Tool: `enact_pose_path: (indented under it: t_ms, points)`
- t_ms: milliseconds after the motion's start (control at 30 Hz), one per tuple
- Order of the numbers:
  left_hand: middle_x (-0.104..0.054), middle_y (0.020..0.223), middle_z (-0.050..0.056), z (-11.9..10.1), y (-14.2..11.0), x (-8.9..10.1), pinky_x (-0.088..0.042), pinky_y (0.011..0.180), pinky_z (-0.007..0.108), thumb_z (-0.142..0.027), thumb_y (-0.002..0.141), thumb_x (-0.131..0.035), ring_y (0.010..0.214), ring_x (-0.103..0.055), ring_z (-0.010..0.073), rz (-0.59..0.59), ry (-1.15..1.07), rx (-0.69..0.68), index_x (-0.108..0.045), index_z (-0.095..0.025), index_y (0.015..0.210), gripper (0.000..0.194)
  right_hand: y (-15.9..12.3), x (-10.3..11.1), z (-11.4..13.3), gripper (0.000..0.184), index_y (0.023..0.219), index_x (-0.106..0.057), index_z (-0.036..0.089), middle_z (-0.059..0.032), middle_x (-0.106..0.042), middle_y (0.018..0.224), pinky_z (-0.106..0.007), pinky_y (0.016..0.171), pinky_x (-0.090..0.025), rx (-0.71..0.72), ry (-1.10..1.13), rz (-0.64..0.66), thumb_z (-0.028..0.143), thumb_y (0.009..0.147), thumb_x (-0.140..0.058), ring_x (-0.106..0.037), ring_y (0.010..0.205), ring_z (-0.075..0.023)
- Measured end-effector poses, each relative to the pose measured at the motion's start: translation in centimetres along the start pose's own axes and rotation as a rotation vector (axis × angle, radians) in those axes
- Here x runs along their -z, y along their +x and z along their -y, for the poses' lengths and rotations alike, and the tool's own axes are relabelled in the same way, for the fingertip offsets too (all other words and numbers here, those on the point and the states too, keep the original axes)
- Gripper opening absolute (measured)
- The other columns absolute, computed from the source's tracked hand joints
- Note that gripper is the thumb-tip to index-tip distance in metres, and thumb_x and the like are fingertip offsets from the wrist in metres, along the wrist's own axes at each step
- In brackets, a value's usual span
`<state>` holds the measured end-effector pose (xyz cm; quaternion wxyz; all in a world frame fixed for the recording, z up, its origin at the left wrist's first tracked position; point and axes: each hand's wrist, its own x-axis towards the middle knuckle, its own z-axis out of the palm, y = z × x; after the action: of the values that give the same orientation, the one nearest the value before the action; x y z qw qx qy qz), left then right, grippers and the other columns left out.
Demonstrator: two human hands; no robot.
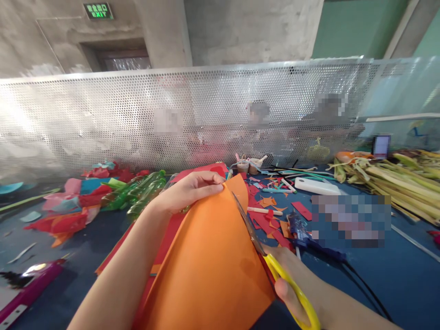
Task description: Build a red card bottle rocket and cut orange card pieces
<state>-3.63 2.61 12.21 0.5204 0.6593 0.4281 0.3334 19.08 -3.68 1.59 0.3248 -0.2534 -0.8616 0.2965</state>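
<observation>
A large orange sheet of paper [209,256] stands bent in front of me, its far edge raised. My left hand [197,190] pinches that far edge between thumb and fingers. Yellow-handled scissors [302,300] are in my right hand [288,270], with the thumb through one loop. Their blades [249,224] lie along the right side of the orange sheet, pointing toward its far edge; whether they are parted is hard to see. Red paper [168,243] lies underneath the orange sheet.
Green plastic bottles [147,190] and crumpled coloured paper [72,220] lie on the left, with a purple tool [32,291] nearer. Paper scraps [268,201], a blue glue gun [316,245], a white case [318,186] and dried stalks [395,181] lie right. A perforated screen [220,105] stands behind.
</observation>
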Motion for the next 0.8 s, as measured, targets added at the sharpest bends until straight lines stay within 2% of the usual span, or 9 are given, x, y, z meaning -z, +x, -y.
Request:
enact_pose_path:
  t_ms: [100,233,400,533,800]
  points:
    - [-0.062,0.073,-0.003,-0.2,0.03,-0.32,-0.047,0.067,0.025,-0.036,0.071,-0.07,0.066,-0.058,0.0118,0.009,0.055,0.007,-0.06,-0.02,0.073,0.02,0.08,0.22,0.41,0.08,0.129,-0.054,0.014,-0.0165,-0.066,0.105,-0.036,0.088,-0.048,-0.011,0.105,0.0,0.071,0.086,-0.019,-0.061,0.103,-0.03]
    - [-0.058,0.074,-0.003,-0.24,0.15,-0.51,-0.044,0.063,0.021,-0.037,0.076,-0.064,0.067,-0.054,0.0102,0.072,0.206,-0.05,-0.063,-0.019,0.077,0.018,0.03,0.46,0.61,0.077,0.125,-0.057,0.015,-0.0165,-0.065,0.106,-0.033,0.082,-0.05,-0.034,0.13,0.007,0.072,0.086,-0.022,-0.062,0.101,-0.029]
    - [-0.051,0.066,-0.005,-0.32,0.28,-0.68,-0.039,0.057,0.019,-0.033,0.078,-0.06,0.061,-0.047,0.0086,0.116,0.367,-0.07,-0.061,-0.018,0.073,0.016,-0.1,0.6,0.29,0.075,0.13,-0.052,0.018,-0.0146,-0.065,0.109,-0.032,0.082,-0.05,0.0,0.132,0.009,0.072,0.086,-0.023,-0.062,0.101,-0.0273]
    - [-0.051,0.063,-0.005,-0.31,0.3,-0.69,-0.036,0.056,0.02,-0.033,0.077,-0.06,0.059,-0.044,0.0084,0.117,0.414,-0.063,-0.062,-0.018,0.073,0.016,-0.12,0.62,0.13,0.072,0.132,-0.048,0.017,-0.0141,-0.064,0.107,-0.031,0.079,-0.049,0.031,0.153,0.032,0.069,0.088,-0.025,-0.063,0.098,-0.0267]
    - [-0.051,0.062,-0.005,-0.39,0.17,-0.5,-0.035,0.055,0.02,-0.033,0.075,-0.062,0.058,-0.043,0.0086,0.117,0.422,-0.062,-0.064,-0.018,0.072,0.016,-0.07,0.53,-0.04,0.079,0.123,-0.054,0.016,-0.0122,-0.065,0.087,-0.031,0.067,-0.049,-0.047,0.073,0.054,0.075,0.084,-0.017,-0.063,0.074,-0.0249]
